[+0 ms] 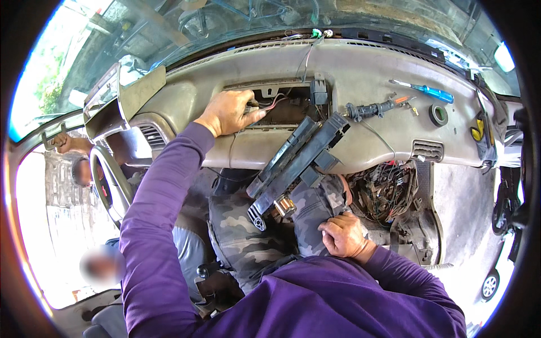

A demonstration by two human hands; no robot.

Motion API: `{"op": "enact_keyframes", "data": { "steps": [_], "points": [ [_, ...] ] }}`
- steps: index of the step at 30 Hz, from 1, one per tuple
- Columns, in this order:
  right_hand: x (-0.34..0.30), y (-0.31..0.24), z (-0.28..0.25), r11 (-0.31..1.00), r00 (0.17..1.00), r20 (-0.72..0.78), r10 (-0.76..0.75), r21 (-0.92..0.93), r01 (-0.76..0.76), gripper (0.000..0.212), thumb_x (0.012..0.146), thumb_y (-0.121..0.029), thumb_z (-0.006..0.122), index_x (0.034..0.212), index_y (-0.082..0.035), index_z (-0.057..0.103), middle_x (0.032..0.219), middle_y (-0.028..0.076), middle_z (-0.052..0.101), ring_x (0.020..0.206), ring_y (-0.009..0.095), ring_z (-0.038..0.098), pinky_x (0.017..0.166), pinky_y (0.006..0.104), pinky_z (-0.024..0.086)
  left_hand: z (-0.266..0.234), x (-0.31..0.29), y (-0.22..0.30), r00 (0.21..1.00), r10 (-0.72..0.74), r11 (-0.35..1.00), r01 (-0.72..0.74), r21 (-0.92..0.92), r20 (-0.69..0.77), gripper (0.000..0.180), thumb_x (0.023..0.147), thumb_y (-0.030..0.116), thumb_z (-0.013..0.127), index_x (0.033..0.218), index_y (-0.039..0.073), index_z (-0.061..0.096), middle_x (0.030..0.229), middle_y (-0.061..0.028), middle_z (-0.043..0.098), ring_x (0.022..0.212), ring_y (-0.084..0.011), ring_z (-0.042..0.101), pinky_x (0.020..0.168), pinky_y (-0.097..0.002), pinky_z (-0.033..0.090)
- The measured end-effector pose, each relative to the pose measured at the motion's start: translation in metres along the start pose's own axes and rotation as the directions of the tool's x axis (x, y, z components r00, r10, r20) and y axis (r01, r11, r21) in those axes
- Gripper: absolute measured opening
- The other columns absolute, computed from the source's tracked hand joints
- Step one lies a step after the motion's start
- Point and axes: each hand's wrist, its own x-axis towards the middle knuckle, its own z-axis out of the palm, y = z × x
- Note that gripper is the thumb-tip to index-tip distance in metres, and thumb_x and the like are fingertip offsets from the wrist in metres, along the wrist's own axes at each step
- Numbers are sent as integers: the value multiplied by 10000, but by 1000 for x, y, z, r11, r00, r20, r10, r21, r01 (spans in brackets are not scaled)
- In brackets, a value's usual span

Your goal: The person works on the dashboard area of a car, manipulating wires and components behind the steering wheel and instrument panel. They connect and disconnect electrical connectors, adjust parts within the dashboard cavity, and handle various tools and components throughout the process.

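My left hand (232, 112) reaches into the rectangular dashboard opening (290, 114), its thumb and fingers closed on thin wires (275, 103), some of them reddish. What else lies behind the fingers is hidden. Curled on my camouflage-clad right thigh rests my right hand (344, 234); whether anything is inside it cannot be seen. A long black plastic housing (301, 160) leans from the dashboard's edge down across my legs, with a brass-coloured part (284, 206) near its lower end. Beside the opening sits a black box-shaped connector (319, 90).
On the dashboard (360, 67) lie a blue-handled screwdriver (434, 93), a tape roll (438, 115) and a black cylindrical part (372, 109) with an orange tip. Tangled wiring (389, 191) fills the footwell at right. A steering wheel (110, 183) stands left; people are beyond it.
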Motion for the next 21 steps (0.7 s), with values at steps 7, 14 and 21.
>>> {"op": "enact_keyframes", "data": {
  "steps": [7,14,21],
  "points": [
    [-1,7,3,997,999,-12,34,66,-34,151,772,-99,712,921,-93,695,744,71,680,646,296,658,630,411,485,-2,-12,29,881,-469,879,473,59,-67,652,867,486,784,1261,8,581,1288,-219,589,1124,-443,643,914,-488,544],
    [0,4,0,996,999,13,42,72,-43,161,762,-92,720,921,-89,694,745,75,677,649,305,656,630,417,486,-15,6,45,765,-644,742,616,264,26,608,775,484,851,1205,87,687,1092,-168,722,963,-400,746,825,-495,593],
    [-1,3,-1,996,998,2,65,55,-65,165,768,-105,717,931,-90,694,766,74,685,664,300,659,638,418,487,13,-23,1,897,-328,898,394,198,-296,438,846,415,809,1140,107,707,1131,-99,705,985,-348,732,826,-469,591]
  ]
}}
